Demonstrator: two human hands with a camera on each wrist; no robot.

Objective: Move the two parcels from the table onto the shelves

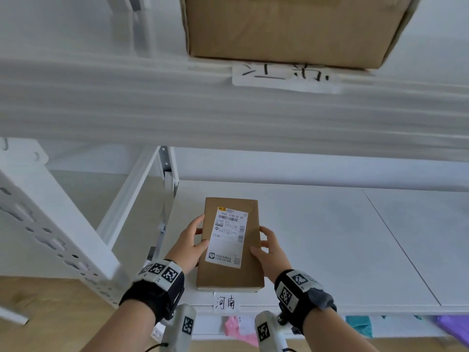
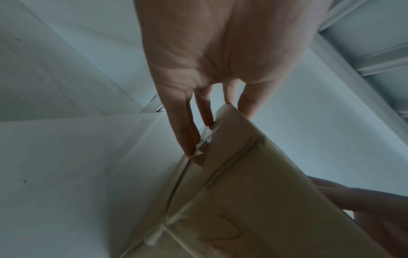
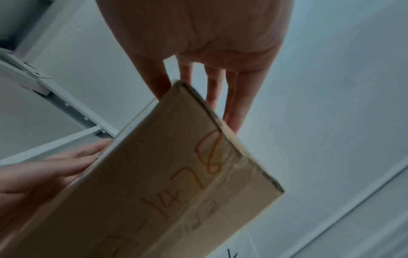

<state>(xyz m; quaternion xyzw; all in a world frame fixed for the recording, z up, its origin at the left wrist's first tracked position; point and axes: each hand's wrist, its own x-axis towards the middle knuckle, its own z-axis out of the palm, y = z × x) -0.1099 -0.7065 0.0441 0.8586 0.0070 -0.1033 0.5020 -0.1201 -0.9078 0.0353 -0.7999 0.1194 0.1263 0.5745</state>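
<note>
The flat parcel (image 1: 229, 246) lies at the shelf's (image 1: 317, 240) front edge, pinched between left hand (image 1: 189, 243) and right hand (image 1: 271, 251).

Left hand (image 1: 190, 242): extended forward, thumb laid on top of the parcel (image 1: 229, 246), fingers stretched along its left side.
Right hand (image 1: 269, 247): extended forward, thumb set on top, fingers pressed along the right side.
Wrists: both are strapped with black marker-tagged bands.
</note>
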